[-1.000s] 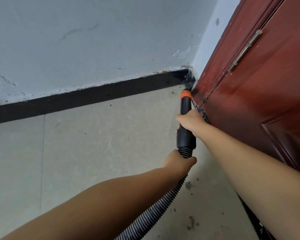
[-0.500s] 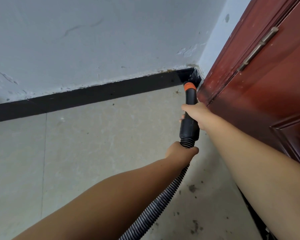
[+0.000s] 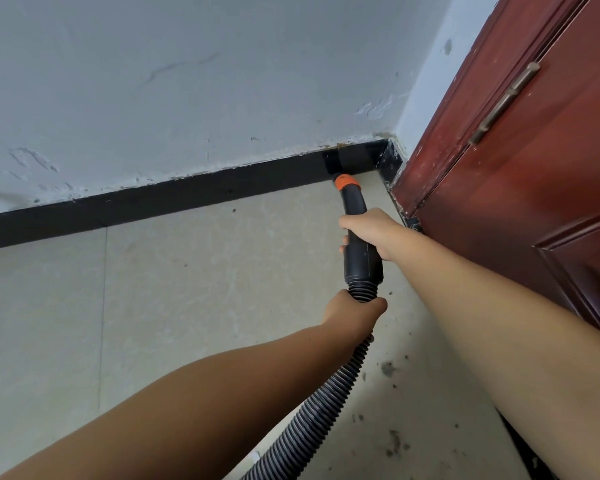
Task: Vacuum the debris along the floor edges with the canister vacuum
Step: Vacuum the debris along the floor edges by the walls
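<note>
A black vacuum nozzle [image 3: 360, 251] with an orange tip [image 3: 347, 183] points at the floor edge, its tip touching the black baseboard [image 3: 187, 195] a little left of the corner. My right hand [image 3: 373, 230] grips the nozzle's middle. My left hand [image 3: 352, 315] grips the ribbed grey hose [image 3: 312, 420] just below the nozzle. Dark debris specks [image 3: 388, 368] lie on the beige floor tiles [image 3: 174, 292] near the door. The canister is out of view.
A dark red door [image 3: 534, 188] with a metal hinge [image 3: 503, 102] stands at the right, close to my right arm. A scuffed white wall [image 3: 187, 81] rises above the baseboard. More dirt [image 3: 395, 445] lies along the door's foot.
The nozzle tip has swung left, away from the corner by the door, and now meets the baseboard on the back wall. Both hands keep their hold.
</note>
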Demonstrator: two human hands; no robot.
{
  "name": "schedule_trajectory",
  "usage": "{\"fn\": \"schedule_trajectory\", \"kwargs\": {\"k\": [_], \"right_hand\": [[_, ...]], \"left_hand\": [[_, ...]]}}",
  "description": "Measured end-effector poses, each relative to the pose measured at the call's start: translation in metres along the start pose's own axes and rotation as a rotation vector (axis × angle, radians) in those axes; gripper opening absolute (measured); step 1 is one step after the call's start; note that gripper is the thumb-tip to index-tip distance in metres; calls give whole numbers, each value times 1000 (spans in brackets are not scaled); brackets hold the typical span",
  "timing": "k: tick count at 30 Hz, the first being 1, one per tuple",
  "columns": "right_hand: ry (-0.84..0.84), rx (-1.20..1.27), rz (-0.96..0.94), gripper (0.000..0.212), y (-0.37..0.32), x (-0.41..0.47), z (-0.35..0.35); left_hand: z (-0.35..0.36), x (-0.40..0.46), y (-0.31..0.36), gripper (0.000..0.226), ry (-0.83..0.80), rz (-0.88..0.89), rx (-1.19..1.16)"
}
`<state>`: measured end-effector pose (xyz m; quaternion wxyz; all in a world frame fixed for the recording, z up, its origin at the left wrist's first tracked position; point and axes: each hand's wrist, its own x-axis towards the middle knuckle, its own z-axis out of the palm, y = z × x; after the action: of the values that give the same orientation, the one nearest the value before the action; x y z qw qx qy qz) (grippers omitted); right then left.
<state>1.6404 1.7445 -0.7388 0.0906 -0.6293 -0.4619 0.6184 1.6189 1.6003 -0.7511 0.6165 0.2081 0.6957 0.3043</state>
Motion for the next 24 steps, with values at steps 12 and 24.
{"fn": "schedule_trajectory", "kwargs": {"k": [12,24], "right_hand": [[63,-24,52,10,19,-15,-38],[108,-57,50,12,15,-39,-40]], "left_hand": [[29,-16,1,21,-124,-23,24],[23,-43,10,22,-178,-34,-12]]}}
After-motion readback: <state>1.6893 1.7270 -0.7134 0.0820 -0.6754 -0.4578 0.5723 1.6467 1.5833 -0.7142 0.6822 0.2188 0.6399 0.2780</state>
